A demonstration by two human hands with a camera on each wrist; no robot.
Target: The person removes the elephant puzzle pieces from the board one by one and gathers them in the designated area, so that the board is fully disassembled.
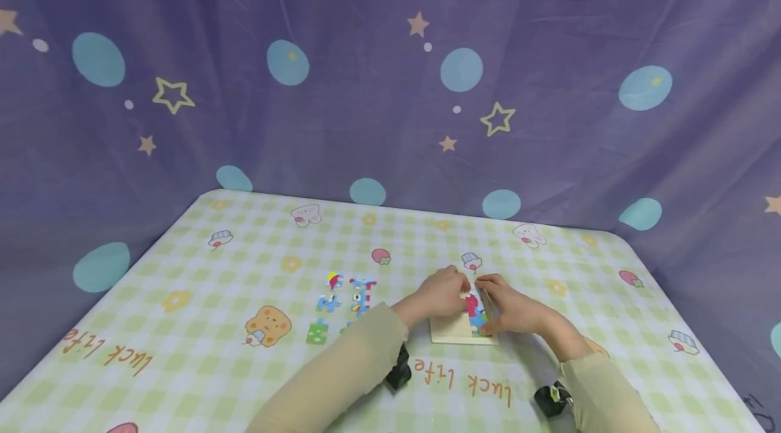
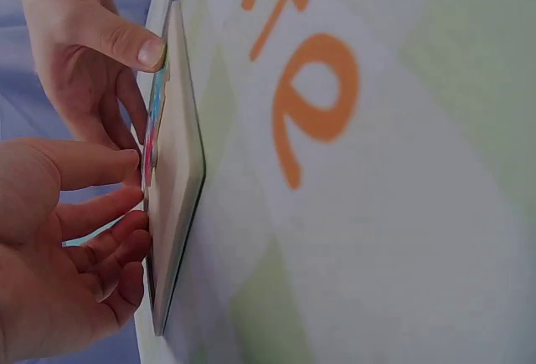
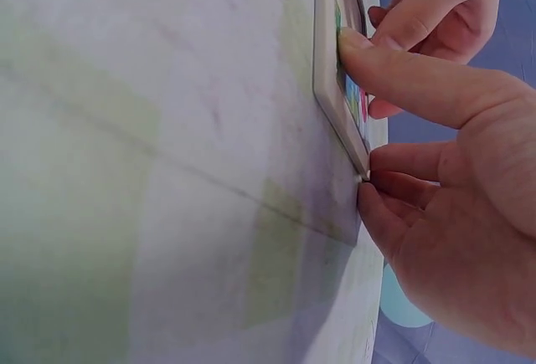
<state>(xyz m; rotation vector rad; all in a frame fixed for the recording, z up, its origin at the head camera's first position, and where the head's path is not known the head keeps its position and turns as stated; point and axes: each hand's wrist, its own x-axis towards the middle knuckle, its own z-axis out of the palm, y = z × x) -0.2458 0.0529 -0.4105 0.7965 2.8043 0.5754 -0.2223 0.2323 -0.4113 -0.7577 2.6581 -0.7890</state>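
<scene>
One wooden board (image 1: 448, 331) on worktop (image 1: 183, 352), near side, right of centre; puzzle pieces (image 1: 473, 311) along its right part, count hidden by the hands. Left hand (image 1: 442, 292): fingers bent, slightly spread, at the board; cannot tell if they pinch anything. Right hand (image 1: 515, 305): thumb and curled fingers grip board's right side. Six loose pieces (image 1: 328, 303) visible farther left, one partly behind left sleeve (image 1: 342, 372).
</scene>
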